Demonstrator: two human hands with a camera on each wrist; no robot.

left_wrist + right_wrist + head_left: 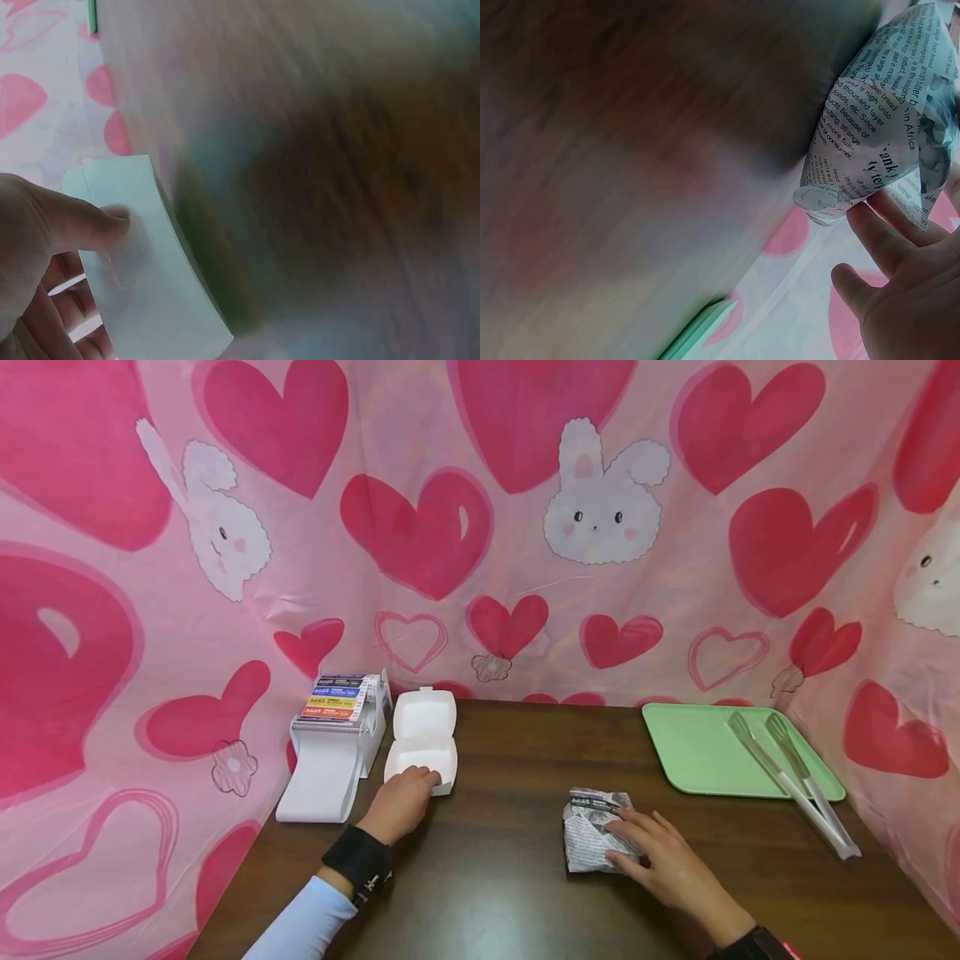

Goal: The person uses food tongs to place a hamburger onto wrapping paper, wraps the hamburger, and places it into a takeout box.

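Note:
In the head view a white clamshell takeaway box (pixel 425 718) stands with its lid up, left of the table's middle. My left hand (pixel 401 802) pinches the front wall of its base, thumb (pixel 105 229) on the outside and fingers partly hidden behind the wall. A packet wrapped in newsprint paper (pixel 588 835) lies right of the middle, with a dark label strip on top. My right hand (pixel 667 860) touches the packet's right side with spread fingers, some of them partly hidden by the packet in the right wrist view (pixel 911 277).
Left of the box stands a label dispenser (pixel 333 710) with coloured strips, a white paper sheet (pixel 318 777) hanging from its front. At the right, metal tongs (pixel 795 777) lie across a green tray (pixel 690 752). A pink curtain (pixel 517 552) with hearts borders the dark wooden table (pixel 495 893).

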